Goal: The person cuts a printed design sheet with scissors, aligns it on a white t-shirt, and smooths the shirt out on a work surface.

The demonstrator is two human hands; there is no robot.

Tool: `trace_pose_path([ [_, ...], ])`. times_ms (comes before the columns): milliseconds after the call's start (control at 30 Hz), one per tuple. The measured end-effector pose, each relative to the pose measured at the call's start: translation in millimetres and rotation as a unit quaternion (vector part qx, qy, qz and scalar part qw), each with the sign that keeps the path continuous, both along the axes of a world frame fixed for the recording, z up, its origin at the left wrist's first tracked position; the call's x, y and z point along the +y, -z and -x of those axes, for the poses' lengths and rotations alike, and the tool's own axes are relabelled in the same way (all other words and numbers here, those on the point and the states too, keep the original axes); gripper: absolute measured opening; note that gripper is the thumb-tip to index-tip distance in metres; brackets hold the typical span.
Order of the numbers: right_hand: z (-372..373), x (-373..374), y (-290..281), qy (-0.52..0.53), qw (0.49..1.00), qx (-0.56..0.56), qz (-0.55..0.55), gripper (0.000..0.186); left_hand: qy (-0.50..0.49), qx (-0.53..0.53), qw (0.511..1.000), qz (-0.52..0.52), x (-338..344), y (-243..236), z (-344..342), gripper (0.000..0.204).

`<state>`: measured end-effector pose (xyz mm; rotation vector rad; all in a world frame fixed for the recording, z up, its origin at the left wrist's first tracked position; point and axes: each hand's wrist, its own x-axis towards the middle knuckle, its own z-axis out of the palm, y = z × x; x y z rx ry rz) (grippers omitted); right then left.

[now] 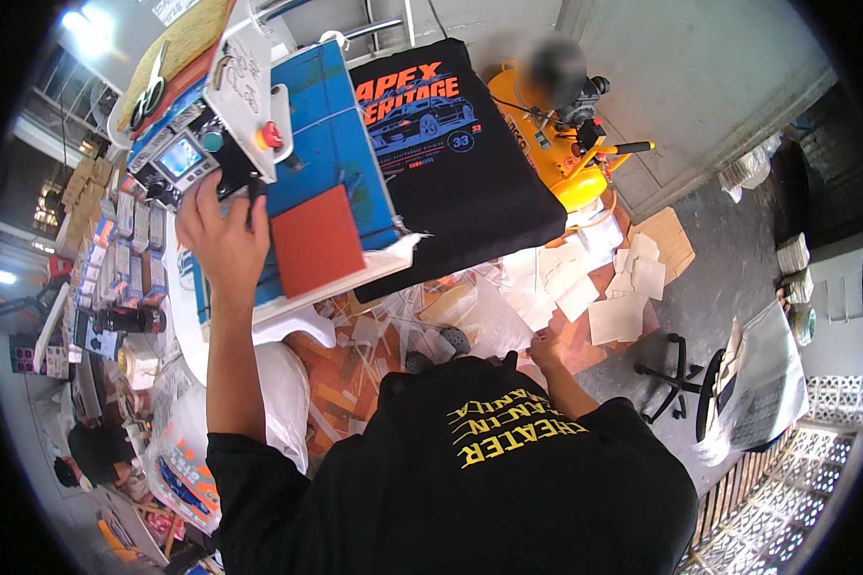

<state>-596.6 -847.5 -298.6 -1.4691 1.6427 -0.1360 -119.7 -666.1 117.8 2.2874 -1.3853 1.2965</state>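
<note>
My left hand (222, 230) reaches up to a control box (192, 153) with a small lit screen (179, 157) and a green button (213, 142). Its fingers are apart at the panel's lower edge, and it holds nothing I can see. A red mushroom-shaped button (270, 135) sits on the white side of the box. Beside it, a reddish-brown square sheet (317, 241) lies on a blue board (309, 125). To the right, a black T-shirt (508, 206) with an orange and blue car print is spread flat. My right hand (547, 349) is low beside my body, its fingers mostly hidden.
Scissors (151, 91) rest on top of the machine. Behind the shirt stands a yellow air compressor (537, 125). Paper sheets (618, 319) litter the floor near a wheeled chair base (676, 379). Plastic bags (278, 393) and stacked boxes (115, 249) crowd the left.
</note>
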Motion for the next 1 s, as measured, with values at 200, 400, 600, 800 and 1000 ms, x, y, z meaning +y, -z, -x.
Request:
trace_pose_path([
  [200,12.3,-26.7,37.2,0.025,0.999,-0.028,0.038,0.018,0.188,0.057,0.979,-0.050,-72.1,-16.9,10.7,0.018],
  [400,49.8,-8.1,36.2,0.063,0.997,0.042,-0.011,0.022,0.238,0.081,0.968,-0.004,-148.2,-13.6,55.0,0.015],
  [600,32.6,7.5,3.5,0.043,0.993,0.112,0.002,0.029,0.232,0.034,0.972,0.003,-169.1,-7.5,89.6,0.017],
  [800,37.2,25.1,1.8,0.189,0.980,0.053,-0.023,0.034,0.210,-0.065,0.976,0.008,-181.0,10.8,86.6,0.015],
  [1000,39.1,73.5,30.8,0.193,0.980,0.022,0.044,0.045,0.231,-0.066,0.970,0.025,-184.9,2.4,87.9,0.016],
])
